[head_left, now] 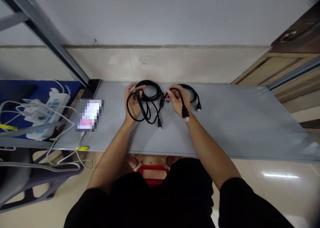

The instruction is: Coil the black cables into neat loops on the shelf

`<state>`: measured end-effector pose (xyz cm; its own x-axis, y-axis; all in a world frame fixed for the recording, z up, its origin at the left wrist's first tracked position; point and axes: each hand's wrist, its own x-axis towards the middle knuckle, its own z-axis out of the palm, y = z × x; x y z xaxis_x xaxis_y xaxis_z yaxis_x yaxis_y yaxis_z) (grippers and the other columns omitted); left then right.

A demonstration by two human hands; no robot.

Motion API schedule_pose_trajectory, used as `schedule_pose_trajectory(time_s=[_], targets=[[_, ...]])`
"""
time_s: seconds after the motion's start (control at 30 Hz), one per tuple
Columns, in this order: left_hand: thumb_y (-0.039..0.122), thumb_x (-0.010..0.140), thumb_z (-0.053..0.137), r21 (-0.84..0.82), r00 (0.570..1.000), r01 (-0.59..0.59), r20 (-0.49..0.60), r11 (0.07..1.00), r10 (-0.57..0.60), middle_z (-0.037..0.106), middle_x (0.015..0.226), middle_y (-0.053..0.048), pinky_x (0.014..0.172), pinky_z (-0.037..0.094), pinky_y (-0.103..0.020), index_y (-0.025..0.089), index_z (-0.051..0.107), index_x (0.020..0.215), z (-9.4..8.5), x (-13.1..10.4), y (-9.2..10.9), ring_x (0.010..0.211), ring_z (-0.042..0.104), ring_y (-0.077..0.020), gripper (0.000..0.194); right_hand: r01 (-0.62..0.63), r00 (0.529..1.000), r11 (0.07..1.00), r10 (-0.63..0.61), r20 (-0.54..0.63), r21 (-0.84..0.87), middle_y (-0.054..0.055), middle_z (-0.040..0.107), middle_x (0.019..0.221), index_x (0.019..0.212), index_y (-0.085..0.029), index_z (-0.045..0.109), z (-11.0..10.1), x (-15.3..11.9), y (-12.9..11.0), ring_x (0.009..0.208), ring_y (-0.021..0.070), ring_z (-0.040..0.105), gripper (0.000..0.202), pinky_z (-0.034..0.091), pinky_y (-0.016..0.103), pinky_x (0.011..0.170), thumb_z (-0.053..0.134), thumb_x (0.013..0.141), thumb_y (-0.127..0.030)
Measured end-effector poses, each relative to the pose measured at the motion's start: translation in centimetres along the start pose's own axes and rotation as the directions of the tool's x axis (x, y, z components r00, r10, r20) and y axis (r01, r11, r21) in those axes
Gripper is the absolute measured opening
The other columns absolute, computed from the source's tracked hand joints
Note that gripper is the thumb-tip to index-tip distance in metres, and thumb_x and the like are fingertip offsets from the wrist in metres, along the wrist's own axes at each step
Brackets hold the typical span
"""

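A looped black cable [145, 117] is gripped between the thumb and fingers of my left hand [133, 105]. Closed in a pinch, my right hand [178, 101] has a black cable section whose plug [185, 113], tipped in white, hangs over my right wrist. Between the hands the cable strands cross, and I cannot tell how they join. A small black plug [159, 123] dangles just right of the left loops. More coiled black cable [156, 86] lies behind my hands, and another plug [198, 106] rests beyond my right hand.
The grey table [240, 121] backs onto a wall. At its left lies a lit, blurred phone [89, 116] with a white charging cable [82, 134]. Farther left are a white power strip [50, 116] and metal frame bars [57, 45]. A red stool [152, 174] shows below.
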<state>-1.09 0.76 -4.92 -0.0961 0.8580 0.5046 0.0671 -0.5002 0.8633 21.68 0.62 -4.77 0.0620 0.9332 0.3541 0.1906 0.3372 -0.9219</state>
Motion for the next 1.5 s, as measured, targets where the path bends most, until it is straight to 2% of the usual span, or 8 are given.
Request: schedule_pose_trajectory(time_s=[0.3,0.57,0.7,0.83,1.03,1.3,1.4,1.5], targets=[[0.053,0.099,0.08,-0.114,0.958,0.175,0.251,0.978,-0.142,0.071,0.153,-0.011,0.12,0.058,-0.046,0.029,0.063,0.145,1.9,-1.8,-0.8,0.139,0.072,-0.0297,0.055,0.269,0.928,0.963,-0.249,0.278,-0.036,0.009,0.082,0.125,0.132,-0.032,0.082,1.3,-0.8,0.4,0.11,0.0281,0.079,0.038,0.07,0.045,0.093,0.062,0.109,-0.054],[0.044,0.105,0.07,-0.047,0.936,0.192,0.311,0.98,-0.168,0.064,0.164,-0.012,0.124,0.057,-0.048,0.03,0.063,0.153,2.1,-1.9,-0.8,0.143,0.071,-0.029,0.051,0.259,0.92,0.964,-0.228,0.32,-0.057,0.005,0.086,0.122,0.124,-0.033,0.087,0.9,-0.5,0.3,0.112,0.03,0.08,0.032,0.066,0.048,0.103,0.064,0.107,-0.048],[0.05,0.108,0.065,0.066,0.932,0.22,0.28,0.973,-0.23,0.079,0.139,-0.014,0.115,0.064,-0.05,0.023,0.073,0.131,2.4,-1.8,-0.6,0.132,0.076,-0.0306,0.036,0.21,0.939,0.974,-0.179,0.294,-0.079,0.004,0.086,0.115,0.117,-0.031,0.087,0.8,-0.3,0.4,0.104,0.0275,0.08,0.029,0.066,0.043,0.095,0.067,0.106,-0.049],[0.066,0.113,0.048,0.056,0.943,0.261,0.198,0.964,-0.267,0.082,0.11,-0.015,0.096,0.071,-0.044,0.019,0.067,0.106,2.0,-1.2,-0.3,0.104,0.084,-0.0268,0.052,0.194,0.955,0.98,-0.178,0.238,-0.045,0.004,0.085,0.106,0.112,-0.029,0.084,0.4,0.0,0.4,0.098,0.0262,0.08,0.031,0.066,0.043,0.092,0.068,0.105,-0.054],[0.084,0.102,0.053,-0.023,0.995,0.062,-0.078,0.998,-0.064,0.074,0.104,-0.008,0.077,0.07,-0.036,0.025,0.057,0.118,0.9,0.2,0.4,0.087,0.08,-0.0214,0.062,0.083,0.984,0.996,-0.087,0.158,0.028,0.007,0.085,0.107,0.111,-0.027,0.08,-0.3,0.3,0.2,0.099,0.0268,0.08,0.034,0.07,0.042,0.084,0.072,0.1,-0.059],[0.077,0.112,0.038,0.058,0.929,-0.145,-0.335,0.988,0.156,0.072,0.109,-0.006,0.089,0.066,-0.038,0.026,0.061,0.14,-0.7,0.7,1.6,0.106,0.075,-0.0195,0.062,0.072,0.984,0.997,-0.072,0.165,0.01,0.008,0.084,0.107,0.113,-0.028,0.078,-0.5,0.4,0.7,0.102,0.0281,0.079,0.041,0.07,0.042,0.08,0.071,0.1,-0.066],[0.077,0.111,0.038,0.102,0.907,-0.172,-0.372,0.98,0.198,0.072,0.107,-0.006,0.09,0.065,-0.04,0.027,0.063,0.144,-1.1,1.1,1.3,0.107,0.074,-0.0207,0.065,0.065,0.983,0.998,-0.069,0.168,0.029,0.009,0.085,0.106,0.114,-0.028,0.078,-0.2,0.2,0.8,0.101,0.0289,0.08,0.042,0.069,0.041,0.075,0.071,0.1,-0.066],[0.073,0.109,0.054,0.062,0.938,-0.186,-0.287,0.981,0.196,0.074,0.108,-0.005,0.092,0.064,-0.037,0.03,0.065,0.149,-0.8,1.0,1.1,0.1,0.073,-0.0195,0.059,0.057,0.977,0.997,-0.064,0.204,0.043,0.009,0.085,0.107,0.113,-0.026,0.079,0.1,0.1,0.9,0.096,0.0283,0.081,0.044,0.07,0.042,0.075,0.072,0.098,-0.066]])
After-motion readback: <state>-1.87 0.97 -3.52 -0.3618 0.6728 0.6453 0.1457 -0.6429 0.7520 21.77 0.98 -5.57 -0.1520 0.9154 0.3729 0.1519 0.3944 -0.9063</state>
